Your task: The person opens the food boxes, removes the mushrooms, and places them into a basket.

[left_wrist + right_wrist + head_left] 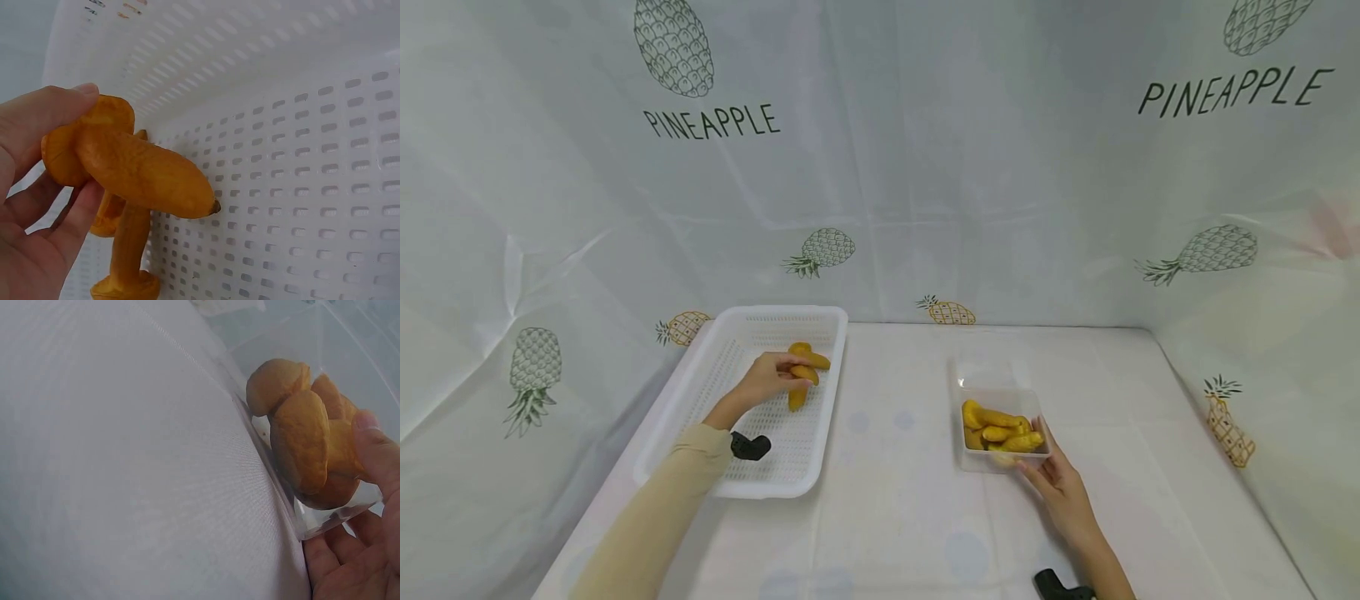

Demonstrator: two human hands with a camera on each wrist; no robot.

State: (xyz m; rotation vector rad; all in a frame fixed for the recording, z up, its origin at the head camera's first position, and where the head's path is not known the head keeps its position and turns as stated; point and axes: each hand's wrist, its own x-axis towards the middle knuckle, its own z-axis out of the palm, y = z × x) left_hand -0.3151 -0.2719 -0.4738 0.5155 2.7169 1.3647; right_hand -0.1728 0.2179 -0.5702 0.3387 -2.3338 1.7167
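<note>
In the head view my left hand (767,379) reaches into a white perforated basket (786,488) at the left. Thumb and fingers pinch a yellow-orange mushroom (150,170) by its cap, the stem pointing away from the palm. More mushrooms (129,247) lie below it in the basket. On the right, my right hand (1062,493) grips the near right corner of a clear plastic box (972,460), with the thumb over its edge and fingers underneath. Several yellow mushrooms (300,440) are piled in that box.
A transparent lid (981,371) stands behind the box. The table (895,500) has a pale cover and lies between basket and box. White sheeting (925,167) with pineapple prints closes off the back and sides. Black straps (750,447) are on both wrists.
</note>
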